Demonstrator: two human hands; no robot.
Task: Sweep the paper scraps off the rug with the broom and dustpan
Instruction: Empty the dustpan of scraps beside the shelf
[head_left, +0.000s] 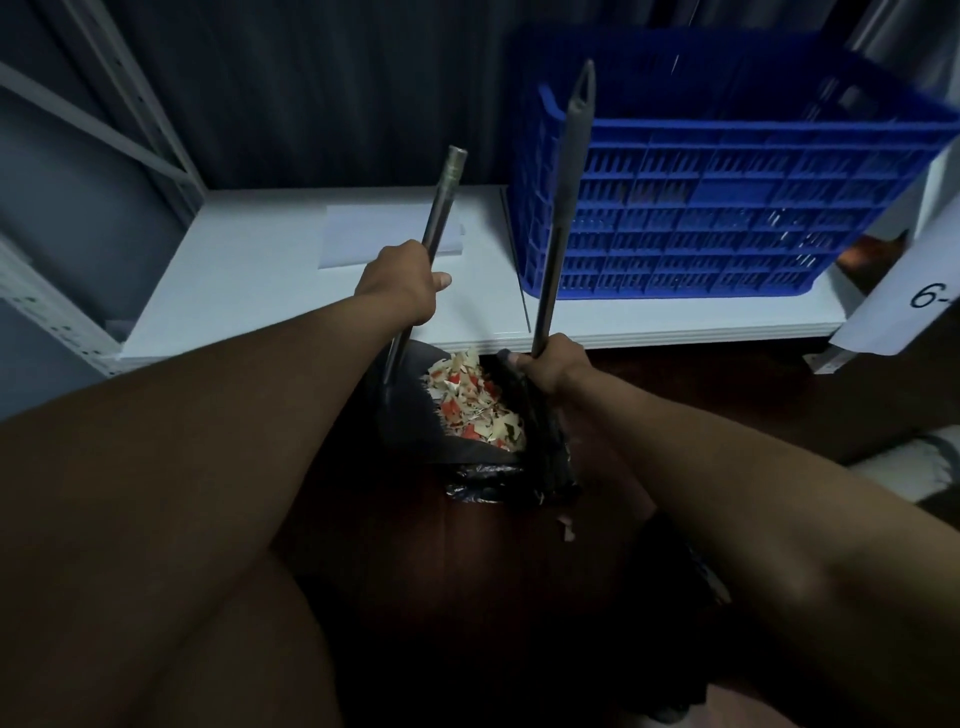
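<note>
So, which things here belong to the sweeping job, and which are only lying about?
Part of the job:
- dustpan, its handle gripped by the left hand
- broom, its handle gripped by the right hand
- paper scraps, piled in the dustpan

Only lying about:
- blue crate on the white shelf
- paper sheet on the shelf

A storeroom: grey slotted metal shelving, blue plastic crate, numbered shelf label.

Blue crate on white shelf (right side); pale sheet, perhaps paper, beside it.
</note>
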